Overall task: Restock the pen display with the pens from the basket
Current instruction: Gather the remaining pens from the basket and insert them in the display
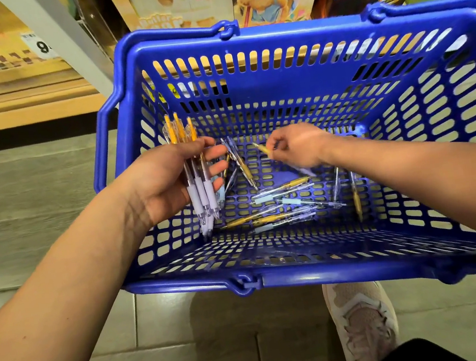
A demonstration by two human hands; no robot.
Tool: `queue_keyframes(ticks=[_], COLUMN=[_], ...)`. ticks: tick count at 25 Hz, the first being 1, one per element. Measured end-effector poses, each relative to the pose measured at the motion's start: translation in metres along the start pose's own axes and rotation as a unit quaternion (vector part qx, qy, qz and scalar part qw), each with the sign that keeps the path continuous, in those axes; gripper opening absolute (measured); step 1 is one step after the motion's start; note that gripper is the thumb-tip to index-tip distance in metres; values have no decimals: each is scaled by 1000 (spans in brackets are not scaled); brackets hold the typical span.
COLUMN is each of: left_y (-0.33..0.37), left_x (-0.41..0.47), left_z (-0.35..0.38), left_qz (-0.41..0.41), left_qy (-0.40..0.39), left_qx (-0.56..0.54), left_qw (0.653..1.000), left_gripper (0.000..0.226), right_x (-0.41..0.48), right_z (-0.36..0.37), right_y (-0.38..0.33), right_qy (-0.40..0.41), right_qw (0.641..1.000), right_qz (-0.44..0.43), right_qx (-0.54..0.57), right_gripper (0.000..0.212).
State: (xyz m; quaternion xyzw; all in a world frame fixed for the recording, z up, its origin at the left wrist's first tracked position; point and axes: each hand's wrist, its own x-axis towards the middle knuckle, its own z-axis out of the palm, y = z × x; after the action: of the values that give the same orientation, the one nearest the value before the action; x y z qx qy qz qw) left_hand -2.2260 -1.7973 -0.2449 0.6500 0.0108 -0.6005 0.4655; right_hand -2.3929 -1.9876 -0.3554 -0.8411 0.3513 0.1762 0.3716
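Blue plastic shopping basket at frame centre, resting on a tiled floor. Left hand, centre left, fingers curled around a bundle of gel pens, yellow clips pointing up. Right hand, centre, fingertips pinching a single yellow-tipped pen above the basket bottom. Loose pens lie scattered across the perforated bottom. A pale sneaker appears at lower right.

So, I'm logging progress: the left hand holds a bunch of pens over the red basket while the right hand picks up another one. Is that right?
Not quite: the head view shows the basket is blue, not red. The rest stands: the left hand holds a bunch of pens over it while the right hand picks up another pen.
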Motion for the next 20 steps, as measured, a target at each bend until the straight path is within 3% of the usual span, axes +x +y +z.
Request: queue_keyframes(ticks=[3,5,8,10,12,14,16,20], left_y=[2,3,4,4,4,4,4,4], left_x=[-1,-1,-3,-3,-2,-2,-2,-4], left_z=[0,1,-1,-1,-1,0,0,0], left_qz=[3,3,0,-1,-2,-1,-2,-1], left_qy=[2,5,10,12,11,12,14,7], left_qx=[1,7,8,7,3,-7,-14,-22], left_qw=[1000,1000,1000,1000,1000,1000,1000,1000], left_gripper=[21,21,23,23,23,23,23,24], right_x=[2,0,1,8,12,14,14,12], right_z=[5,11,15,20,29,41,56,82], right_y=[5,8,5,-3,-21,-41,-59,-74], right_qy=[17,20,5,25,23,12,-18,-89], right_qw=[974,950,954,973,975,933,869,801], right_qz=[19,49,70,4,-116,-270,-372,-343], right_qx=[-223,-308,-291,-227,-189,-238,-326,-483], right_gripper=[10,11,19,24,46,62,55,50])
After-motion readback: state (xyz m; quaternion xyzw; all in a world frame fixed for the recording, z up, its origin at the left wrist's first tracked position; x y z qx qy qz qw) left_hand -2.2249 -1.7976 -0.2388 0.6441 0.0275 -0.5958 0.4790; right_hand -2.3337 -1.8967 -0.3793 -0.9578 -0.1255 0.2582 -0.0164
